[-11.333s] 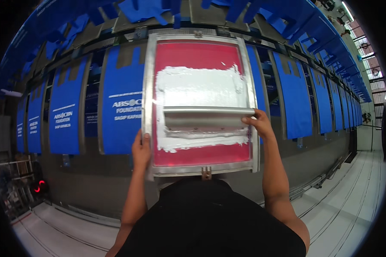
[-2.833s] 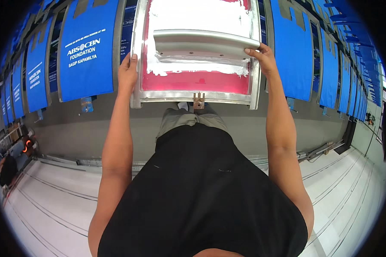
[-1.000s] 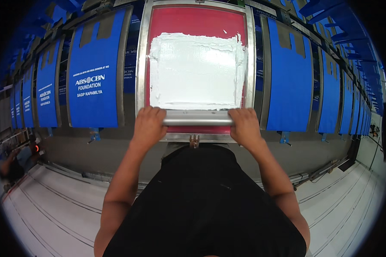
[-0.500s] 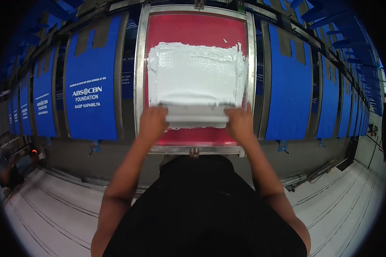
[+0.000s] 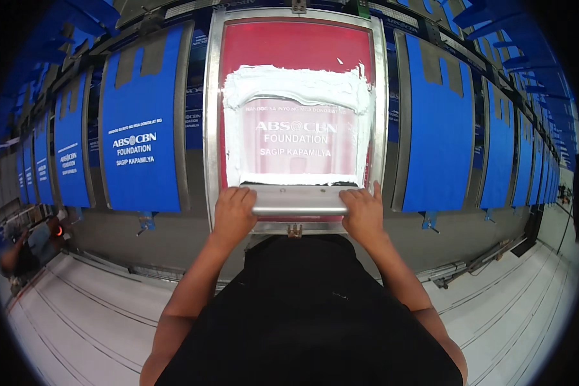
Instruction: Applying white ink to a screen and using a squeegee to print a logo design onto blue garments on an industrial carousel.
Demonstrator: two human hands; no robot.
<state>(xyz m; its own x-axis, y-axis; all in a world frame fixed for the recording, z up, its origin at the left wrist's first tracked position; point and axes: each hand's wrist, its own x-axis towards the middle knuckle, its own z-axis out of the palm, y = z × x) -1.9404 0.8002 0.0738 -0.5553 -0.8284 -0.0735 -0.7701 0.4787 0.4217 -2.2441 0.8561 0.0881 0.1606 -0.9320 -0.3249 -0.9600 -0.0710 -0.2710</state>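
Observation:
Both my hands grip a silver squeegee (image 5: 299,202) that lies across the near part of a red printing screen (image 5: 296,45). My left hand (image 5: 235,210) is closed round its left end, and my right hand (image 5: 364,213) round its right end. White ink (image 5: 283,78) forms a thick ridge toward the far side, with smears down both sides and a bead along the squeegee's far edge. Between them the scraped mesh shows white lettering and a round emblem. An aluminium frame (image 5: 213,122) surrounds the screen.
Blue fabric pieces (image 5: 135,83) lie on grey pallets in a row to the left, some printed in white. Unprinted blue pieces (image 5: 434,128) continue to the right. Blue pieces also hang farther back. Another person (image 5: 22,254) is partly visible at the far left.
The squeegee has come toward me in both hands. The white layer over the middle has been scraped thin, uncovering the lettering and leaving a ridge of ink at the far side.

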